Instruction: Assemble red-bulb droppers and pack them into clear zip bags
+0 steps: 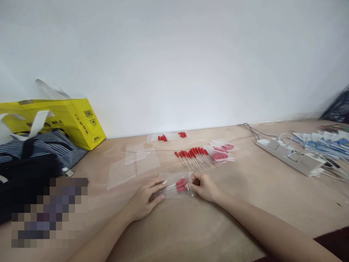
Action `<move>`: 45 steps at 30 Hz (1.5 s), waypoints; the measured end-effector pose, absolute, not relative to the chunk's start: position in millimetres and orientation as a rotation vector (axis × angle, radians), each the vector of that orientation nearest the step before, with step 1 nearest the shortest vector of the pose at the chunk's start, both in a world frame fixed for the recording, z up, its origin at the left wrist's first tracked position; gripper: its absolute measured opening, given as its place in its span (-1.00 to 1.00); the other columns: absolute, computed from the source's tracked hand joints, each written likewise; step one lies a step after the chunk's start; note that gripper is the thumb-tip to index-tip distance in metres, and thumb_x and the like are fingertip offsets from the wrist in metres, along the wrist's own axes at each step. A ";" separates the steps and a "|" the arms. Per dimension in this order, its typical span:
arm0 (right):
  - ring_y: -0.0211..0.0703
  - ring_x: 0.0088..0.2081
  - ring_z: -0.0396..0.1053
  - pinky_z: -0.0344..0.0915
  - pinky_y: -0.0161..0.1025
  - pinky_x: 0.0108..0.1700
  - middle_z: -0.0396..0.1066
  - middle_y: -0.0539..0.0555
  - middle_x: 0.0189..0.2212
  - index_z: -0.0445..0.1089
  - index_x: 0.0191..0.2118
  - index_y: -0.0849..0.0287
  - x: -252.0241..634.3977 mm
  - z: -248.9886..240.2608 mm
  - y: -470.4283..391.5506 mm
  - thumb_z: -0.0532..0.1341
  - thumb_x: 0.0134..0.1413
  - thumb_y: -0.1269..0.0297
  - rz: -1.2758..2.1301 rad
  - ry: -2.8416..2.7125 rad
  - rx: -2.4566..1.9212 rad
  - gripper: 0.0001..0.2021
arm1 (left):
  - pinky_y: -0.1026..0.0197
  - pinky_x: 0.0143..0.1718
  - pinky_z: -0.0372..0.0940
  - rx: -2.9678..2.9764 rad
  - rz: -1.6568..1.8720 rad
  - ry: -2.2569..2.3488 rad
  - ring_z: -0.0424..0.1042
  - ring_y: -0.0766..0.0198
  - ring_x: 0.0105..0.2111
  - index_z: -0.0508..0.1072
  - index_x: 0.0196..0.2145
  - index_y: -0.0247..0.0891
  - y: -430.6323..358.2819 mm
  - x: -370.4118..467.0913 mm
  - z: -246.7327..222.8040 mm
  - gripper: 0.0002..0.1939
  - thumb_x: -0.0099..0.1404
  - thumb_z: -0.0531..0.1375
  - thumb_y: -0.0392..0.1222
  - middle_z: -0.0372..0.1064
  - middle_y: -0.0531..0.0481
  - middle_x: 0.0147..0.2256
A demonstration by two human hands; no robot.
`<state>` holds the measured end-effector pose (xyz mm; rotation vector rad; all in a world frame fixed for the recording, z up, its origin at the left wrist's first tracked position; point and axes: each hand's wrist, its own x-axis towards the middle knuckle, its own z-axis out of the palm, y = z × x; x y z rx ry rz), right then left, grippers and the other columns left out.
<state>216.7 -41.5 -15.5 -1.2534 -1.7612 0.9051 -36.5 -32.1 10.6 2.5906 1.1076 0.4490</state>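
A clear plastic bag [174, 179] lies flat on the table in front of me, with several red-tipped sticks [181, 184] inside, their red ends toward the right. My left hand [152, 194] rests on the bag's left end with its fingers spread. At the right end, my right hand [201, 186] pinches the bag's edge between thumb and fingers. Just behind the bag lies a row of loose red-tipped sticks [193, 156]. Filled bags [221, 152] are stacked to the right of that row. Several flat clear bags [147, 160] lie to the left.
Small red pieces [163, 138] lie on a clear bag near the wall. A white power strip [291, 156] with plugs and cables is at the right, beside blue-and-white packets [327, 142]. At the left stand a yellow bag [79, 123] and a striped bag [61, 149].
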 end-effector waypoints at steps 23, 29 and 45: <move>0.10 -0.16 0.31 0.19 -0.10 -0.20 0.32 0.34 -0.22 0.23 -0.19 0.31 186.7 18.7 55.1 0.05 0.03 0.27 0.240 -1.753 -1.987 -0.75 | -0.02 0.05 0.10 2.583 0.425 1.116 0.13 0.12 0.06 0.28 -0.01 -0.13 -36.2 -35.3 12.2 -0.64 0.24 0.01 -0.09 0.17 -0.05 0.05; -0.03 -0.11 0.27 0.18 -0.19 -0.15 0.25 0.29 -0.12 0.09 -0.01 0.29 201.0 29.6 44.1 0.02 0.05 0.31 0.247 -1.795 -1.808 -0.64 | -0.01 0.05 0.10 2.606 0.415 1.117 0.12 0.12 0.06 0.28 -0.01 -0.12 -36.8 -35.6 11.8 -0.65 0.24 0.01 -0.10 0.17 -0.05 0.05; -0.35 -0.59 0.22 0.27 -0.34 -0.55 0.09 -0.15 -0.54 -0.01 -0.21 0.08 226.1 -17.0 -25.6 0.10 -0.07 0.20 0.838 -0.870 -1.082 -0.69 | -0.03 0.02 0.13 2.612 0.408 1.143 0.14 0.10 0.05 0.33 -0.04 -0.09 -37.0 -32.7 13.0 -0.67 0.23 0.01 -0.12 0.19 -0.04 0.04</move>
